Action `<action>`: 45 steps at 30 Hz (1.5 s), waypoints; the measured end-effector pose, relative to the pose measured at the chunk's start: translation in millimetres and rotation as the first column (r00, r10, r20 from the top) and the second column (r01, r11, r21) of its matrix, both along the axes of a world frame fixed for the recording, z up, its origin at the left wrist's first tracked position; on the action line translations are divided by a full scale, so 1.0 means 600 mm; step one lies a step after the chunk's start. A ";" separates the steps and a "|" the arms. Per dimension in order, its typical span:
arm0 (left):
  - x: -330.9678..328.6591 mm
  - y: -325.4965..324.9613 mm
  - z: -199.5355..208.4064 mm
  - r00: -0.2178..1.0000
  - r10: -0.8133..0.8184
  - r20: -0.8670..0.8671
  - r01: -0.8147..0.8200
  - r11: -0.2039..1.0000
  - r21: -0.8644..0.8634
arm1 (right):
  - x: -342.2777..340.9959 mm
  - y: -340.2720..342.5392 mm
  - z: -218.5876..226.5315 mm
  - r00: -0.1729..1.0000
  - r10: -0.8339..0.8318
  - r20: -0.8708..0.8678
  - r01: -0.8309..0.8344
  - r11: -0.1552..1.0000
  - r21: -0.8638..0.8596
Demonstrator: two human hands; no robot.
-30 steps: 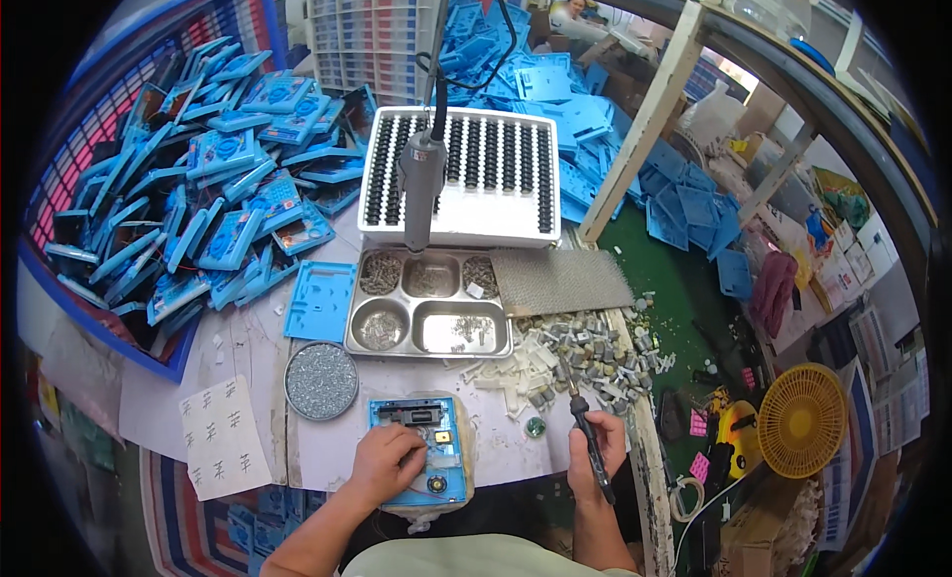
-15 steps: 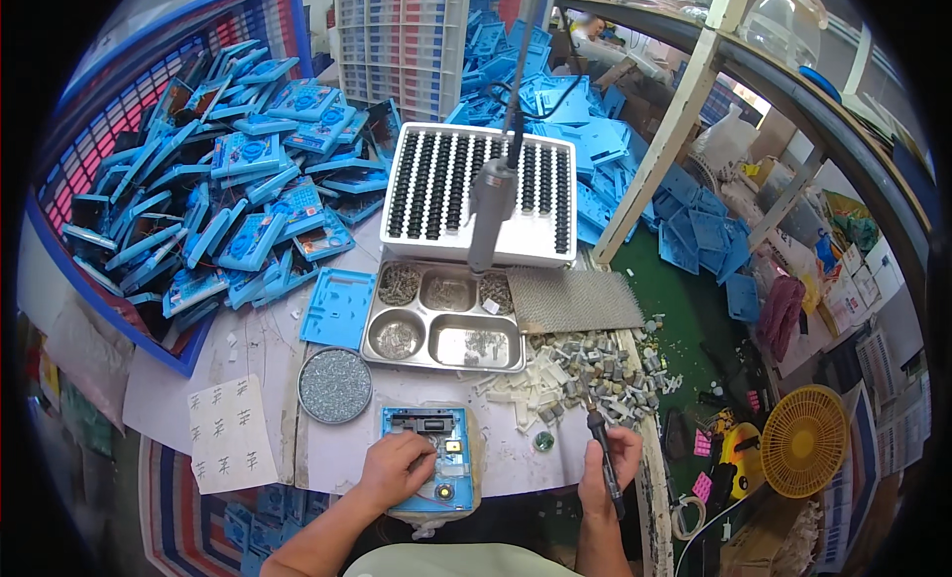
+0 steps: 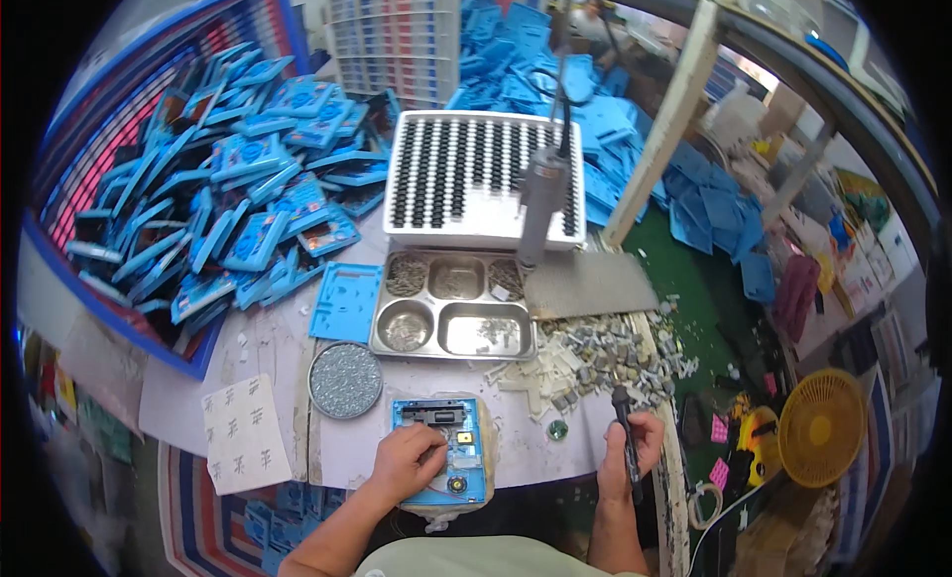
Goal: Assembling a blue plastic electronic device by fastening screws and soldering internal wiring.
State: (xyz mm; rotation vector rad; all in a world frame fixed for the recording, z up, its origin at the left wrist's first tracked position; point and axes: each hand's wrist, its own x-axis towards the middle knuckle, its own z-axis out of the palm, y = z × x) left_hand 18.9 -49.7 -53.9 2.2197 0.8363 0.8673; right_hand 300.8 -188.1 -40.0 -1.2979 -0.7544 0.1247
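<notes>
A blue plastic housing [image 3: 459, 497] lies face down in front of me on a wrapped pad, its inside showing a black part, a yellow piece and a small round part. My left hand [image 3: 412, 463] rests over its left side, fingers curled and pinched together; whatever they may hold is hidden. At the right, my right hand [image 3: 632, 450] grips a slim black pen-shaped tool [image 3: 627, 433], held nearly upright and away from the housing. Close to that hand sits a small green round item [image 3: 557, 430] on the table.
Behind the housing stand a round dish of small metal pieces [image 3: 345, 381], a steel compartment tray [image 3: 454, 345] and a white tray of black parts [image 3: 486, 238]. A grey electric screwdriver [image 3: 542, 205] hangs above. Loose motors [image 3: 605, 364] lie at right; blue housings [image 3: 248, 161] pile up left.
The whole view has shifted, so most things sit a little farther right. The hanging screwdriver has moved right relative to the trays. Both hands keep nearly the same pose.
</notes>
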 end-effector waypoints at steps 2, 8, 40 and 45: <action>0.000 -0.003 0.000 1.000 0.009 0.003 -0.009 1.000 -0.012 | 0.003 0.000 -0.004 1.000 -0.004 0.004 0.004 1.000 -0.008; 0.005 -0.007 -0.006 1.000 0.020 0.023 -0.019 0.999 -0.047 | 0.008 -0.005 -0.007 0.998 0.047 -0.043 -0.046 0.998 0.031; -0.001 0.001 0.003 0.998 -0.027 -0.056 0.029 0.999 0.035 | -0.011 0.008 0.000 0.999 0.044 0.001 -0.044 0.997 -0.062; -0.003 -0.001 -0.001 0.999 -0.037 -0.035 0.038 0.999 0.013 | -0.015 0.019 -0.002 0.998 0.025 0.053 -0.023 0.999 -0.050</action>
